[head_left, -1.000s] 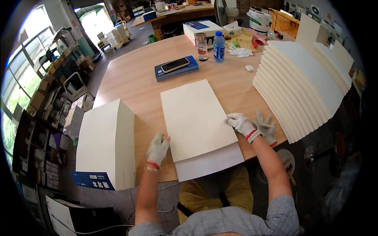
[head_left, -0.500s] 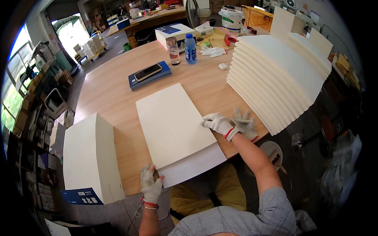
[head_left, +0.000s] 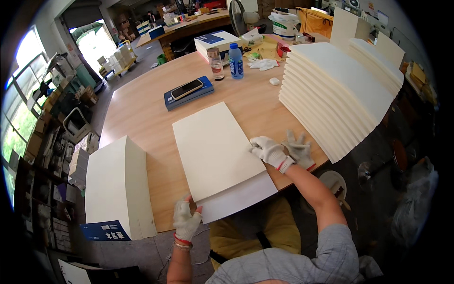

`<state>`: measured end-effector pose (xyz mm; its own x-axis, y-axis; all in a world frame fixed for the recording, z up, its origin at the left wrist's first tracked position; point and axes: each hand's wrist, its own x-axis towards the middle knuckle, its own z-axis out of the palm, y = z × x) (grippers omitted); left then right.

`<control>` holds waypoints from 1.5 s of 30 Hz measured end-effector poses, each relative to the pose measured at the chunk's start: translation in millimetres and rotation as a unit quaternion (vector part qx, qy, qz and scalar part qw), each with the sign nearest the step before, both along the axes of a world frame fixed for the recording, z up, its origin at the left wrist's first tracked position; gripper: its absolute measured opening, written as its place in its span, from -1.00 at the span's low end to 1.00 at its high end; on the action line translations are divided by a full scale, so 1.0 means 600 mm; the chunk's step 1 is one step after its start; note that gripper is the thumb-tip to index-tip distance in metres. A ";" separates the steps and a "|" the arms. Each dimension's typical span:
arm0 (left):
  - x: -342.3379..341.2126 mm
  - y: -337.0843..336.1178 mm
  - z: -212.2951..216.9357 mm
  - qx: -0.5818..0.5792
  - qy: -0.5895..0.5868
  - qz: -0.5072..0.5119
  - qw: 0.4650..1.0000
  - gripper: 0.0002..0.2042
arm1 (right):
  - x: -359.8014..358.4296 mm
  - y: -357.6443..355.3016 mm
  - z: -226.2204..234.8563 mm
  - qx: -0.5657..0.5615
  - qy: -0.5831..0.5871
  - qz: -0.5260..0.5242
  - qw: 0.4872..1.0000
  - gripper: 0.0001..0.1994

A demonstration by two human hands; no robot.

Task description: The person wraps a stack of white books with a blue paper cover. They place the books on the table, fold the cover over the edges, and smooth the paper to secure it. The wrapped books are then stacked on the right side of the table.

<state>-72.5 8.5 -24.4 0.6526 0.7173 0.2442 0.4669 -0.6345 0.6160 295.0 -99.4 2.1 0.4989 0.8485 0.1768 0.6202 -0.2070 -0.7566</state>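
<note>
A large cream sheet (head_left: 217,151) lies on the table in front of me, with a white sheet (head_left: 241,196) sticking out from under its near edge. My right hand (head_left: 268,151), in a white knit glove, is at the cream sheet's right edge, its fingers curled together with the tips on the edge. At the near left corner is my left hand (head_left: 187,218), in a glove that leaves fingertips bare. Its thumb and forefinger stand apart beside the sheets' corner. A loose glove (head_left: 298,149) lies just right of my right hand.
A cream paper stack (head_left: 106,182) with a blue printed sheet stands at the left. Fanned cream stacks (head_left: 338,90) fill the right side. Farther back are a phone (head_left: 187,89) on a blue book (head_left: 189,98), a glass tumbler (head_left: 216,64), a blue bottle (head_left: 236,61) and a white bucket (head_left: 284,26).
The whole view has shifted slightly, so things sit farther right. My right hand's fingers are more curled at the sheet's edge. My left hand stays by the near left corner.
</note>
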 end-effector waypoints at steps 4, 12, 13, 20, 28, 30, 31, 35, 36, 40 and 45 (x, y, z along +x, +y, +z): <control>0.050 -0.026 0.101 0.132 0.043 -0.166 0.976 -0.14 | -0.030 -0.034 -0.009 -0.001 -0.029 0.117 0.993 -0.62; 0.079 -0.033 0.116 0.120 0.196 -0.193 0.954 -0.12 | -0.024 -0.046 0.012 -0.093 0.029 0.171 0.980 -0.52; 0.078 -0.034 0.112 0.114 0.194 -0.196 0.954 -0.13 | -0.022 -0.049 0.014 -0.096 0.040 0.173 0.979 -0.50; 0.075 0.016 0.092 0.033 0.166 -0.137 0.976 -0.55 | 0.026 -0.059 -0.011 -0.084 0.187 0.224 0.953 -0.47; 0.114 0.073 0.092 -0.135 0.189 0.046 0.972 -0.71 | -0.052 -0.036 -0.022 -0.088 -0.082 0.039 0.992 -0.63; 0.120 0.068 0.093 -0.120 0.220 0.038 0.967 -0.71 | -0.052 -0.041 -0.029 -0.114 -0.077 0.021 0.990 -0.64; 0.126 0.070 0.095 -0.104 0.237 0.033 0.965 -0.71 | -0.053 -0.039 -0.014 -0.122 -0.080 0.014 0.989 -0.64; 0.136 0.068 0.107 -0.097 0.258 0.023 0.961 -0.69 | -0.051 -0.030 -0.020 -0.136 -0.110 -0.002 0.985 -0.64; 0.141 0.076 0.120 -0.116 0.313 0.000 0.943 -0.65 | -0.049 -0.030 -0.021 -0.132 -0.096 -0.011 0.986 -0.63; 0.178 0.139 0.132 0.109 0.274 -0.186 0.937 0.06 | -0.034 -0.002 -0.062 -0.084 -0.060 -0.072 0.992 -0.51; 0.333 0.041 0.186 0.315 0.541 -0.442 0.643 0.23 | 0.024 -0.038 -0.063 -0.090 -0.187 -0.072 0.975 -0.63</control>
